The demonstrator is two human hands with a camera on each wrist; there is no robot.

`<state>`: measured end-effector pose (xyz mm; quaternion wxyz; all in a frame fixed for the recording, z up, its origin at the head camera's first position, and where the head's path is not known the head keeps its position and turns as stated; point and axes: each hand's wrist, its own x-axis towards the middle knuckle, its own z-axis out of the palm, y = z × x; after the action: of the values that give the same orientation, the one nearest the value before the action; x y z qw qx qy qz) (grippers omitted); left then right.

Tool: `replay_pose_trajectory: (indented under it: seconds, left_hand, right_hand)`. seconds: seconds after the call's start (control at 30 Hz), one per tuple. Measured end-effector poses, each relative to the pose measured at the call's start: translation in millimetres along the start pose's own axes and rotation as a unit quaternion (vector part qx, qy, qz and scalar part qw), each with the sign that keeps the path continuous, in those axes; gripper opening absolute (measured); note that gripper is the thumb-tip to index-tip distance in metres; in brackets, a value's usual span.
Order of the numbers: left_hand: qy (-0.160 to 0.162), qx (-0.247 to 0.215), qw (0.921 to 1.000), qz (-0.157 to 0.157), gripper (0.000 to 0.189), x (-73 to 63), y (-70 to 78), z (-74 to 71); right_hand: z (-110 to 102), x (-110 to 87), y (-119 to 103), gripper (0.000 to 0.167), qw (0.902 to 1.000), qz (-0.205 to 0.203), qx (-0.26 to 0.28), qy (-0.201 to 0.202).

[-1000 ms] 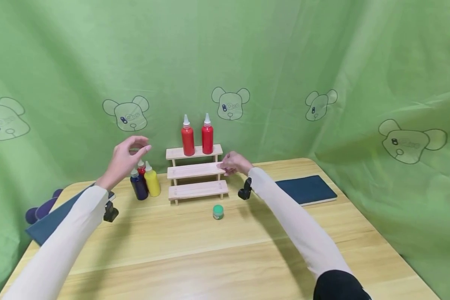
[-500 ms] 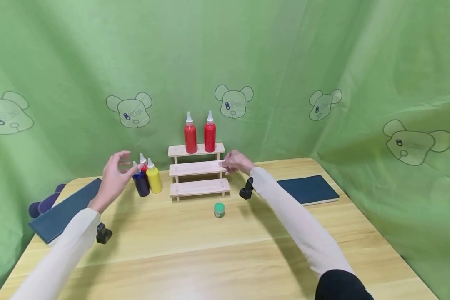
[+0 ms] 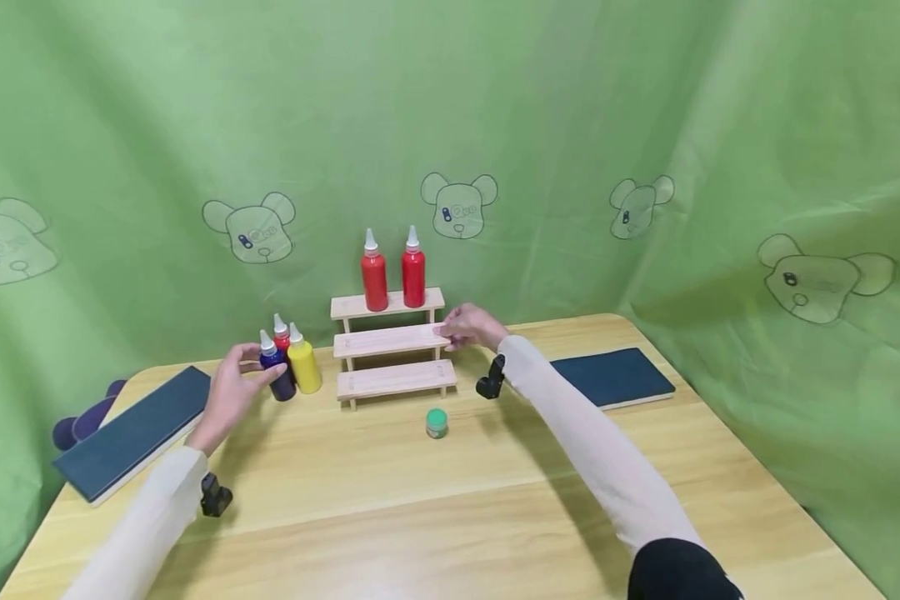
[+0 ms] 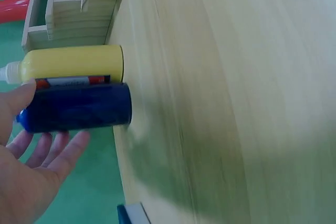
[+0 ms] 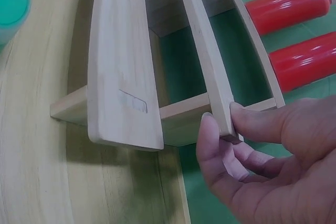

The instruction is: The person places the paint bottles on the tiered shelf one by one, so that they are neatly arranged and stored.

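The blue bottle [image 4: 79,108] stands upright between the thumb and fingers of your left hand [image 3: 228,396], with your thumb on the side toward the yellow bottle [image 3: 304,367] and your fingers on the opposite side. That yellow bottle is just beside the blue one, and a smaller-looking red bottle [image 3: 281,335] shows behind the pair. The three-tier wooden stand [image 3: 393,340] is to the right of this group, and the near end of its middle shelf lies between the thumb and fingers of your right hand [image 3: 474,327]. On the top shelf, two red bottles [image 3: 375,282] with pale pointed caps stand upright, a little apart. You are working over a light wood-grain table [image 3: 450,508]; a small jar with a green lid [image 3: 437,423] sits in front of the stand, a dark blue book [image 3: 138,433] lies slantwise at your left, and another dark blue book [image 3: 615,377] lies at your right, partly behind your sleeve. A green curtain [image 3: 540,100] printed with bear heads hangs behind the table and along its sides. Your left fingers are spread wide about the blue bottle; you cannot tell whether they press on it. Your right thumb and fingers are close together, pinching the shelf's end.
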<state>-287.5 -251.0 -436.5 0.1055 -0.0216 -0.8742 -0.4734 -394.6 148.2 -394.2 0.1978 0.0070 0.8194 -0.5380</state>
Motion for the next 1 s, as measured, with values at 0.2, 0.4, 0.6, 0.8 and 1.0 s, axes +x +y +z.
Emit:
replay_pose_trajectory:
  seconds: [0.2, 0.4, 0.6, 0.8, 1.0]
  left_hand:
    - [0.015, -0.006, 0.9996, -0.023, 0.066, -2.7, -4.5, 3.6]
    - [0.026, 0.0, 0.9996, -0.011, 0.066, 1.1, 0.1, 11.1]
    - [0.02, -0.007, 0.9996, -0.021, 0.067, -1.1, -0.6, 10.6]
    - [0.018, -0.012, 0.9998, -0.002, 0.064, -1.0, -1.3, 7.1]
    - [0.004, -0.022, 0.9997, 0.014, 0.061, -3.7, -3.9, 5.6]
  right_hand:
    - [5.2, 0.7, -1.5, 0.013, 0.9997, -0.008, 0.006, -0.021]
    - [-1.0, -5.9, -1.9, 0.015, 0.9999, -0.008, 0.013, -0.008]
    - [-3.8, -4.8, -1.2, 0.014, 0.9994, 0.004, 0.028, -0.02]
    - [-7.2, -0.9, 0.3, 0.013, 0.9979, 0.008, 0.063, -0.014]
    - [-6.6, -0.9, 3.6, 0.014, 0.9974, 0.016, 0.069, -0.015]
